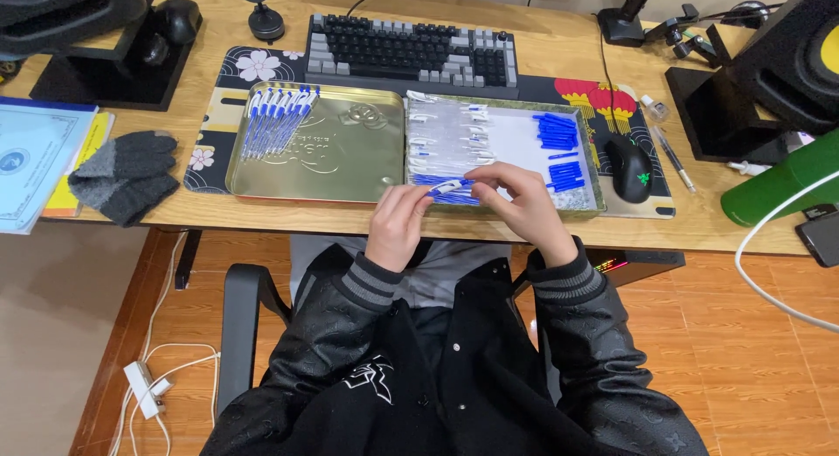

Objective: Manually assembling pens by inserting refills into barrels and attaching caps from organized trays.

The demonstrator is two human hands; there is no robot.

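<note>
My left hand [398, 224] and my right hand [522, 204] meet over the desk's front edge, both pinching a small blue and white pen part [450, 187]. Right behind them lies a tray [598, 190] with clear pen barrels [447, 134], blue refills along its near edge and blue caps [557, 131] to the right. A gold tin tray [350, 159] to the left holds a row of assembled blue and white pens [275, 115] in its far left corner.
A keyboard [411, 49] sits behind the trays on a patterned desk mat. A black mouse [629, 167] and a pen [673, 159] lie to the right, grey gloves [127, 176] and papers [35, 159] to the left. A green bottle [778, 181] and speakers stand at the right.
</note>
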